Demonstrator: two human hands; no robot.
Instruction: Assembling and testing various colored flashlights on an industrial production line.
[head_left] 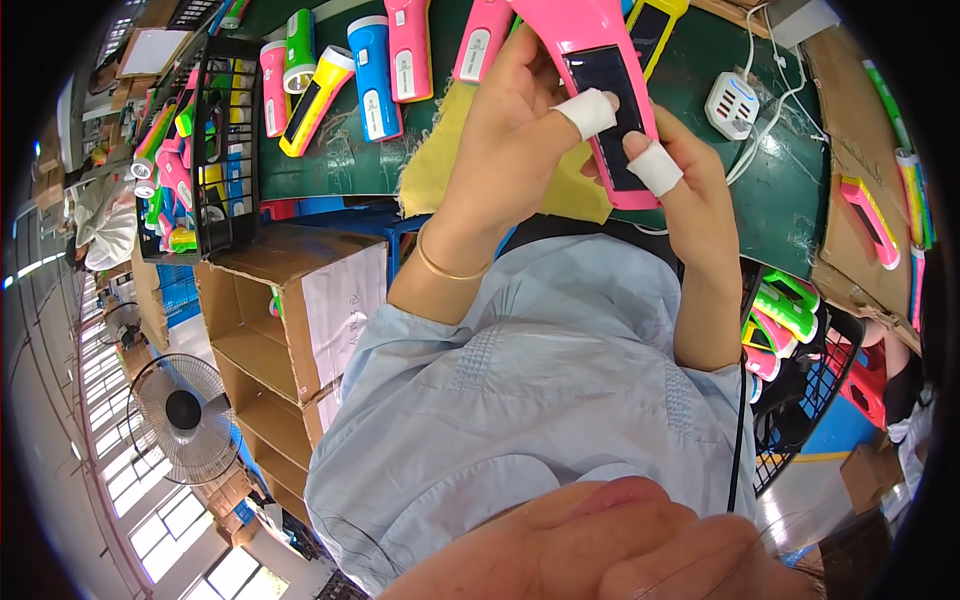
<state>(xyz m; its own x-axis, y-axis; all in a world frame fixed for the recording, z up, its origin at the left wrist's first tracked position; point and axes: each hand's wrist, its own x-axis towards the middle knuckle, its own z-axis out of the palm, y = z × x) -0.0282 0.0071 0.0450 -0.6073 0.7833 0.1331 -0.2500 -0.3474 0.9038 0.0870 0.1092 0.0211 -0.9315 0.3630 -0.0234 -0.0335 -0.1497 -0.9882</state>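
Toward one o'clock, my left hand (515, 130) and right hand (695, 180) grip a glossy pink flashlight (610, 78), its long dark rectangular panel (592, 70) under my white-taped thumbs (587, 113).

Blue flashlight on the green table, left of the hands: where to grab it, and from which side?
Blue flashlight: probably best pinched across its long sides at the end nearest the person, from above. That end reaches past the pink flashlight to its right, leaving both sides open, while its far end sits close to the yellow flashlight.
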